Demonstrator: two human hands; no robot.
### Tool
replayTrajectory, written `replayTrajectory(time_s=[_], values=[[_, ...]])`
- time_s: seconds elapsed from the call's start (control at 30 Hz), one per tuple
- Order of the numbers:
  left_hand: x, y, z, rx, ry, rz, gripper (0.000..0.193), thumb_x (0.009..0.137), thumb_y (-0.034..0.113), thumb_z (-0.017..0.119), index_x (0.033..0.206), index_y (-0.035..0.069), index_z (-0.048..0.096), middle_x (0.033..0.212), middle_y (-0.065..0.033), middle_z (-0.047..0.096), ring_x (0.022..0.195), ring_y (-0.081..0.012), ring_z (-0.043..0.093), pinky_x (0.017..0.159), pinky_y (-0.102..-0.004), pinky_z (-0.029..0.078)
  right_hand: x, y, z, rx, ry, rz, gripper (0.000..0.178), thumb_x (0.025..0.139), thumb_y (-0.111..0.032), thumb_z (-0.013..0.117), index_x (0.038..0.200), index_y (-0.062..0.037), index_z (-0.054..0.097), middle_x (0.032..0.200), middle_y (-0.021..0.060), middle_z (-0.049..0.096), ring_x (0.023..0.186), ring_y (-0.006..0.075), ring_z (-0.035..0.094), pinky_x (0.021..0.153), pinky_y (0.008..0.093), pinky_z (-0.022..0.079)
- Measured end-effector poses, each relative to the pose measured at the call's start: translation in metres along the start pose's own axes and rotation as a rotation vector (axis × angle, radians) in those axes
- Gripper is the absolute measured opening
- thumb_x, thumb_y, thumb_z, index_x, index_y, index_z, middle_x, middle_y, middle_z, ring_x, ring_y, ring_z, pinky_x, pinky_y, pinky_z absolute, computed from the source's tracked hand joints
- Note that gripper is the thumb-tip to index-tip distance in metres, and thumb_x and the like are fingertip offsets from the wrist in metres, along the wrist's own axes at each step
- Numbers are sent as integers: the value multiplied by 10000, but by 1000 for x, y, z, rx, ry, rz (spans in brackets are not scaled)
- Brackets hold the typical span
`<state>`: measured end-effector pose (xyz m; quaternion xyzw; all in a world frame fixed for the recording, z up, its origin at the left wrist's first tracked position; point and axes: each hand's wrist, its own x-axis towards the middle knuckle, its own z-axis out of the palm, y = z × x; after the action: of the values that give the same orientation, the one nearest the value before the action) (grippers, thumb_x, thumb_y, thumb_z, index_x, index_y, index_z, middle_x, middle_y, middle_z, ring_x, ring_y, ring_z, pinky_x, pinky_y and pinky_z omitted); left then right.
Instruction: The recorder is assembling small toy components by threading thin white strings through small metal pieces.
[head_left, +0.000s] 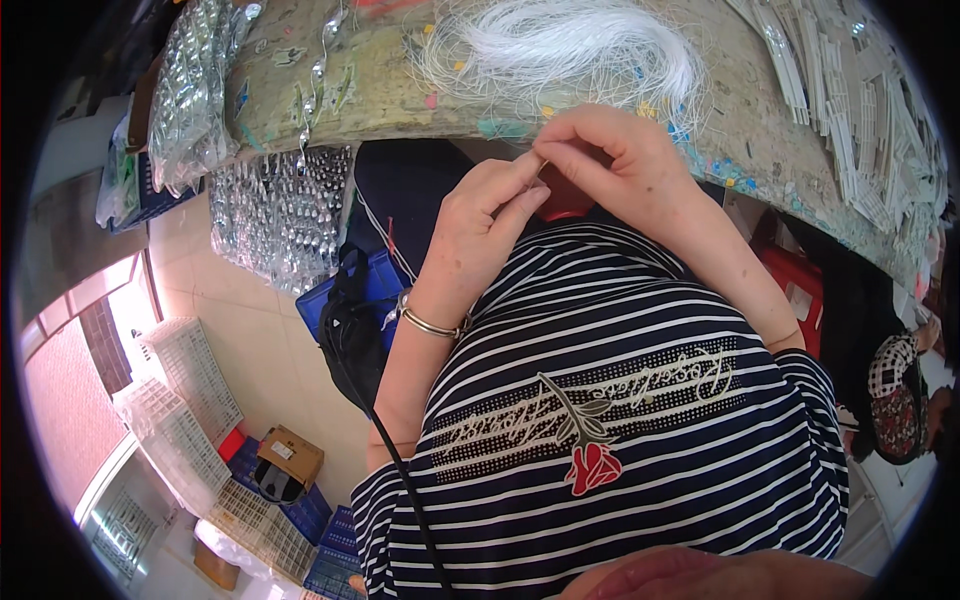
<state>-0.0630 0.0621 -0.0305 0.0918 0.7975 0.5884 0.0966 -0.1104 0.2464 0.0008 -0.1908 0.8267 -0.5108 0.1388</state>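
Observation:
My left hand (482, 212) and my right hand (622, 152) meet at the table's near edge, fingertips almost touching. Both are closed in a pinch, thumb against forefinger. Whatever lies between the fingertips is too small and thin to make out. Just beyond them, a loose bundle of fine white thread (590, 45) spreads over the worn table (385, 65). A silver bangle (428, 322) circles my left wrist. Something red shows in part beneath my hands.
Silver twisted strips in plastic bags (195, 95) lie at the table's left, more hanging below (275, 215). White plastic strips (845, 130) pile up at right. A black bag (350, 330), white crates (180, 420) and a cardboard box (290, 455) stand left. Another person (895, 385) is at far right.

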Motion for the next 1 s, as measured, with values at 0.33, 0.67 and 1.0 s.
replayTrajectory(time_s=[0.33,0.67,1.0], values=[[-2,-3,-11,-225,-65,-8,370,853,32,600,1221,42,565,1031,-51,624,896,-118,588,803,-242,463,9,8,1,621,-85,215,122,879,-126,604,923,-28,660,845,-3,643,796,63,573,728,198,453],[4,7,-4,-703,147,-322,184,806,43,678,987,8,674,845,-46,665,732,-90,596,684,-201,474,11,8,8,829,-161,229,119,869,-125,621,917,-27,666,826,31,652,756,83,599,678,206,474],[5,8,-3,-656,128,-319,146,794,36,688,936,4,677,819,-39,666,722,-83,593,674,-202,466,10,15,13,715,-130,295,103,857,-107,631,904,-30,680,819,20,636,776,87,594,701,208,468]])
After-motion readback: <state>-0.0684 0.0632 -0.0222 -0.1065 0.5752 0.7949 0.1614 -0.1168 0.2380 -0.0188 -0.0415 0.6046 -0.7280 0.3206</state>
